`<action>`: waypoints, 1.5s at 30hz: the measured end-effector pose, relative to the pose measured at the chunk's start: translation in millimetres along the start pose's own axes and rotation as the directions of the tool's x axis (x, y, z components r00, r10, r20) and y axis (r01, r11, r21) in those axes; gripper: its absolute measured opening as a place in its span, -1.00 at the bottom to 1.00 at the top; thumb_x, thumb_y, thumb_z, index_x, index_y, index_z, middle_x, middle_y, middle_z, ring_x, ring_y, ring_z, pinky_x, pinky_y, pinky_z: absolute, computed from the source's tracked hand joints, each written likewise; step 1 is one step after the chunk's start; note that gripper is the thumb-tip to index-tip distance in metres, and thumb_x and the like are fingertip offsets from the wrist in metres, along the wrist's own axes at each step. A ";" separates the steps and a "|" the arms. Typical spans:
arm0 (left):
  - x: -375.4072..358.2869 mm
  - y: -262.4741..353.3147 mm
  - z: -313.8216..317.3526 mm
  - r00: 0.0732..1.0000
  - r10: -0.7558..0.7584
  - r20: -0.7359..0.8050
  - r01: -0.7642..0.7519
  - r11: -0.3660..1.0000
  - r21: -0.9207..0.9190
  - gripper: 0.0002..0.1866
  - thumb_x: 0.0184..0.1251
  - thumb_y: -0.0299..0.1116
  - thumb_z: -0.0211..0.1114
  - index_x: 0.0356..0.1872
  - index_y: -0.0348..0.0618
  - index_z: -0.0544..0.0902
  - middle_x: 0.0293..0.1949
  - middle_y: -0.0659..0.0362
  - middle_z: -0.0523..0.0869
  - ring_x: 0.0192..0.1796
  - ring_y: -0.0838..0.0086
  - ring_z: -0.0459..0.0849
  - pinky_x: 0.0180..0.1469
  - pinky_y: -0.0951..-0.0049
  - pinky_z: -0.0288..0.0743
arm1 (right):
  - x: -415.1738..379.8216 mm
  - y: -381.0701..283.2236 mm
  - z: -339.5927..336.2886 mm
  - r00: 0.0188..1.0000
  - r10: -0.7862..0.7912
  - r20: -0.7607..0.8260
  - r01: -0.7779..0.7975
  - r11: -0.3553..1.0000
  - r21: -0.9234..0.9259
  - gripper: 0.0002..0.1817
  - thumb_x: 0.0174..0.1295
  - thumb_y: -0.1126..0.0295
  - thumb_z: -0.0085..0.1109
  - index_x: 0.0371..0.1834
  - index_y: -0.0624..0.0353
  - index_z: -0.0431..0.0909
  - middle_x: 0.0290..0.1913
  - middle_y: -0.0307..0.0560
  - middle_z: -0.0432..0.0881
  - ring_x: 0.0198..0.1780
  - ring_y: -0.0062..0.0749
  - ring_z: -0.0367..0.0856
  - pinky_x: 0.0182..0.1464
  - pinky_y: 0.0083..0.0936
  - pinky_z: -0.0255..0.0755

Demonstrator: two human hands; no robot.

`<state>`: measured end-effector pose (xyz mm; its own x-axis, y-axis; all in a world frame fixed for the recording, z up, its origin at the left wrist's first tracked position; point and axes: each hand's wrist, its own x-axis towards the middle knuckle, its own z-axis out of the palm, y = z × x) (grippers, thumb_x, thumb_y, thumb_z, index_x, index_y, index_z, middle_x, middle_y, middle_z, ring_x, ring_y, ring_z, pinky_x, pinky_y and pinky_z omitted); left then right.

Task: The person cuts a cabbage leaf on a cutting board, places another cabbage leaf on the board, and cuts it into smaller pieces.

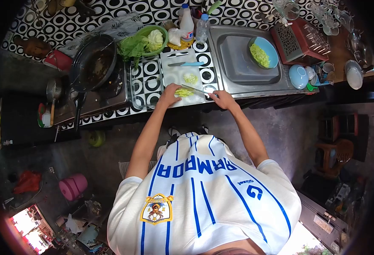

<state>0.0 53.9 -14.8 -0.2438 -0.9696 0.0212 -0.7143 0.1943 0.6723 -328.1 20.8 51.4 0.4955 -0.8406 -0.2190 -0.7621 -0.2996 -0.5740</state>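
Observation:
My right hand grips a knife, its blade pointing left over the white cutting board. Under the blade's tip lie light green vegetable strips, and my left hand is closed on their left end, fingers curled. Just beyond them on the board sits a small heap of finely cut pale green shreds. A second knife with a light blue handle rests across the board's far part.
Left of the board stand a green basket of leafy greens and cabbage, and a large black wok on the stove. Bottles stand behind. On the right, a blue bowl of green shreds rests on an upturned grey basin at the sink.

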 end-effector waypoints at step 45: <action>23.2 18.5 15.7 0.970 0.240 -0.034 -0.242 0.961 -0.131 -0.57 0.18 -0.35 0.48 0.12 -0.07 0.72 0.15 0.07 0.71 0.26 0.15 0.60 0.37 0.21 0.46 | -68.0 -12.4 53.2 0.969 0.134 -0.209 -0.052 0.933 0.357 -0.63 0.55 0.23 -0.03 -0.25 0.35 0.54 -0.39 0.37 0.64 -0.24 0.37 0.65 -0.23 0.07 0.44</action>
<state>-29.2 37.3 -13.5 -0.3854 -0.8993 0.2068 -0.5416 0.4019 0.7383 -330.2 105.7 31.5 0.2908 -0.9486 -0.1245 -0.5876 -0.0743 -0.8058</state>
